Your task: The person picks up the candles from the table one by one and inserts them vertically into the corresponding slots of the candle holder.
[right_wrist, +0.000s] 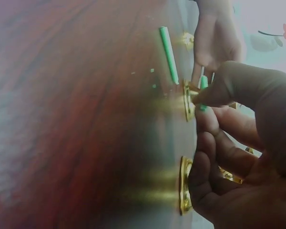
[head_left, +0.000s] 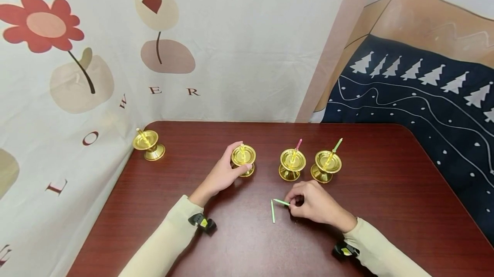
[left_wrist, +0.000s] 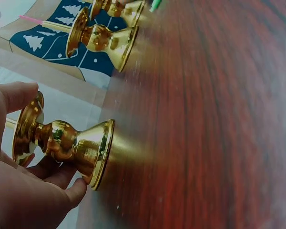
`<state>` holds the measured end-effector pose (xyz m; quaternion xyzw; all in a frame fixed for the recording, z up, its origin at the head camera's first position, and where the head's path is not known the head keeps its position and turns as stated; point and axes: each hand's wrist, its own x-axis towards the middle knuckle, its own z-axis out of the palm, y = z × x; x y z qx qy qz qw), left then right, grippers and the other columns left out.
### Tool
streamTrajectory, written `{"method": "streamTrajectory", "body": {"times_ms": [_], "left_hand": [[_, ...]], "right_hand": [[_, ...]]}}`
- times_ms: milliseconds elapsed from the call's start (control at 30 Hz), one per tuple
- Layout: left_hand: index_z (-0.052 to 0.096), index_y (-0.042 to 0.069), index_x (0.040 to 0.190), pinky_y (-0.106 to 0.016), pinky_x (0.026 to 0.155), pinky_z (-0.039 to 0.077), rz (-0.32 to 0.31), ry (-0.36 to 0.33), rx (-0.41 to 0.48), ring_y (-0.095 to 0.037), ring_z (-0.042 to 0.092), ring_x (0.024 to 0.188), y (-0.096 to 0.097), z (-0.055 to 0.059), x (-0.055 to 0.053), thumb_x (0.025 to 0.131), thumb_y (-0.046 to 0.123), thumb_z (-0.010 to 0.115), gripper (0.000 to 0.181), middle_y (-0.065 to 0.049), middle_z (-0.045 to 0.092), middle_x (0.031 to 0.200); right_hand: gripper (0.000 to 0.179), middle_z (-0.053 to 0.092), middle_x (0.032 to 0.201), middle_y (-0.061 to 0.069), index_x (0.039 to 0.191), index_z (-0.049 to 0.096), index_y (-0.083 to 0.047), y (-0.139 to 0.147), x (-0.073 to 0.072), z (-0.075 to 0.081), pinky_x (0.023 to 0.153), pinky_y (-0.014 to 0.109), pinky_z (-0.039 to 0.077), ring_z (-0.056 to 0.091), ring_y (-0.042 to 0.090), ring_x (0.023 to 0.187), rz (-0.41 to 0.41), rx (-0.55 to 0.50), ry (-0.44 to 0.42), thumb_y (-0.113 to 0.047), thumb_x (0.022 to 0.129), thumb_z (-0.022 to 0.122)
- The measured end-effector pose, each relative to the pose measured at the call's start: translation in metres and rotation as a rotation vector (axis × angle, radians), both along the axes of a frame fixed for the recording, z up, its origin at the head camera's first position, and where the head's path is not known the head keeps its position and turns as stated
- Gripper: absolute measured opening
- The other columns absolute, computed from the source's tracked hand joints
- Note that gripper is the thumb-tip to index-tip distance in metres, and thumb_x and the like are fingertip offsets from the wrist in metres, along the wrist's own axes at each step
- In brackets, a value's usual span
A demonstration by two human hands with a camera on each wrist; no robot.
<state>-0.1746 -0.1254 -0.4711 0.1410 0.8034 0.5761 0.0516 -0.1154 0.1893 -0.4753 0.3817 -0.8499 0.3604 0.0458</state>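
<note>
My left hand (head_left: 224, 172) grips a brass candle holder (head_left: 244, 155) by its dish and stem; in the left wrist view the holder (left_wrist: 62, 143) stands upright on the table with thumb and fingers round it. A thin green candle (head_left: 281, 202) is pinched between the thumb and fingertips of my right hand (head_left: 316, 202). Another green candle (head_left: 272, 212) lies on the table just left of it. Beyond my right hand stand two more holders: one (head_left: 292, 164) with a pink candle (head_left: 299, 144), the other (head_left: 327, 165) with a green candle (head_left: 337, 145).
A further brass holder (head_left: 149, 145) stands at the far left corner of the dark red wooden table (head_left: 239, 242). Printed cloths (head_left: 247, 45) hang behind and beside the table. Small green crumbs (right_wrist: 153, 70) lie near the loose candle in the right wrist view.
</note>
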Motion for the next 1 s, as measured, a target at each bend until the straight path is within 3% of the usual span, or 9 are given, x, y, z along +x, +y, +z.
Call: {"method": "streamTrajectory", "body": {"times_ms": [100,233,467,700,1000], "left_hand": [[0.034,0.004,0.168,-0.050,0.118,0.042,-0.003,-0.070,0.079,-0.035,0.056,0.139,0.005,0.002,0.001,0.099,0.010,0.082,0.083,-0.023,0.056,0.152],[0.035,0.002,0.167,-0.049,0.118,0.042,-0.015,-0.107,0.120,-0.035,0.056,0.140,0.010,0.005,0.002,0.098,0.003,0.081,0.082,-0.023,0.055,0.153],[0.037,0.002,0.167,-0.044,0.114,0.047,-0.035,-0.106,0.124,-0.032,0.060,0.135,0.015,0.002,0.001,0.098,0.004,0.083,0.083,-0.020,0.057,0.150],[0.037,0.002,0.166,-0.045,0.115,0.045,-0.058,-0.088,0.128,-0.031,0.060,0.136,0.021,-0.001,0.000,0.098,0.005,0.083,0.082,-0.020,0.058,0.149],[0.038,0.001,0.165,-0.044,0.111,0.048,-0.067,-0.078,0.117,-0.030,0.062,0.129,0.027,0.002,0.004,0.098,0.006,0.083,0.081,-0.019,0.061,0.144]], "right_hand": [[0.022,0.062,0.077,-0.019,0.080,0.077,-0.018,-0.005,-0.003,0.002,0.063,0.018,0.048,0.058,0.001,0.071,-0.039,-0.025,0.032,0.003,0.072,0.077],[0.022,0.061,0.077,-0.022,0.081,0.076,-0.018,-0.013,-0.007,0.005,0.064,0.019,0.049,0.059,0.001,0.072,-0.081,-0.082,0.030,0.002,0.073,0.078],[0.023,0.064,0.075,-0.018,0.083,0.073,-0.019,-0.027,-0.013,0.009,0.062,0.020,0.052,0.061,0.001,0.068,-0.110,-0.157,0.001,0.002,0.076,0.079],[0.023,0.064,0.075,-0.017,0.085,0.071,-0.019,-0.039,-0.013,0.018,0.060,0.025,0.056,0.062,0.001,0.068,-0.101,-0.189,-0.082,0.001,0.077,0.078],[0.021,0.065,0.076,-0.013,0.086,0.071,-0.016,-0.052,-0.020,0.030,0.060,0.026,0.056,0.063,0.005,0.068,-0.128,-0.255,-0.042,0.003,0.078,0.076]]}}
